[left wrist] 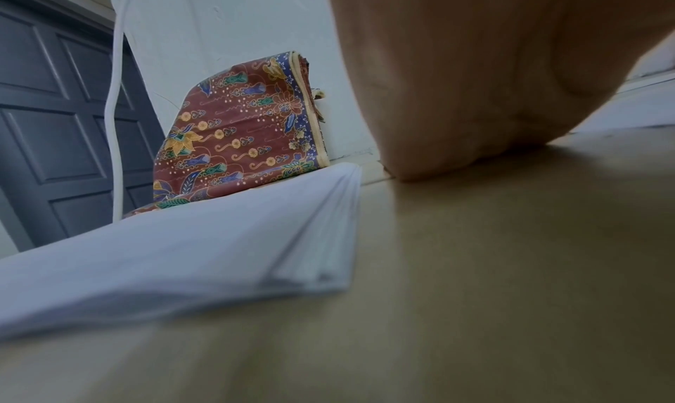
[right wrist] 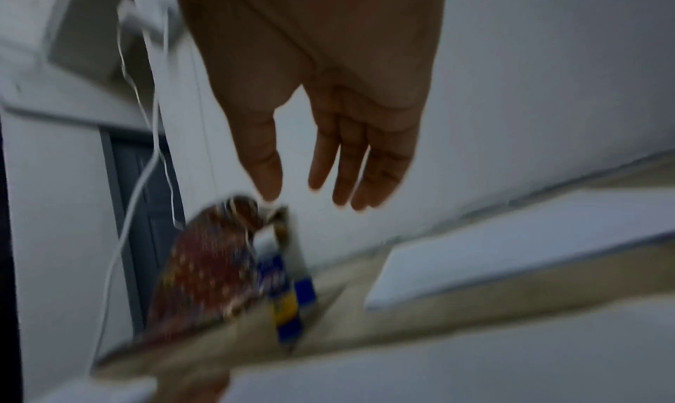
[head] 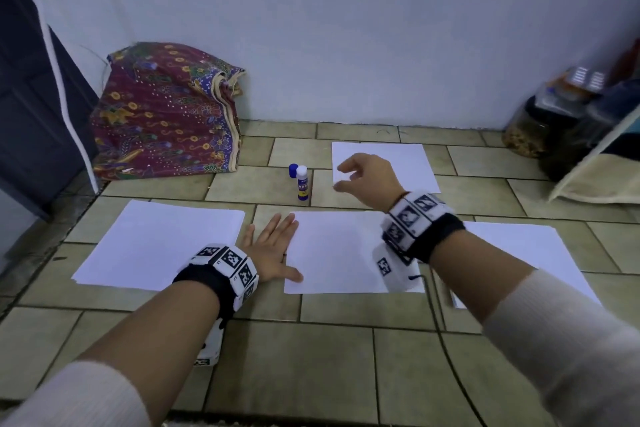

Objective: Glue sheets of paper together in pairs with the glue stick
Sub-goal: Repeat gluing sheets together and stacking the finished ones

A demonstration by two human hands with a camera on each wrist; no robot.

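Observation:
An uncapped glue stick (head: 302, 183) stands upright on the tiled floor, its blue cap (head: 293, 170) just behind it. My right hand (head: 360, 174) hovers to the right of it, empty, fingers loosely spread toward it. In the right wrist view the glue stick (right wrist: 283, 291) is blurred below my right hand (right wrist: 310, 175). My left hand (head: 273, 250) lies flat, fingers straight, pressing the left edge of the middle sheet (head: 346, 250). A paper stack (head: 162, 243) lies to the left, another sheet (head: 388, 163) at the back, one more sheet (head: 526, 253) on the right.
A folded batik cloth (head: 166, 111) leans on the wall at the back left, beside a dark door (head: 31, 87). Jars and clutter (head: 561, 121) fill the back right corner. The left wrist view shows the paper stack (left wrist: 175, 262) and the cloth (left wrist: 241, 132).

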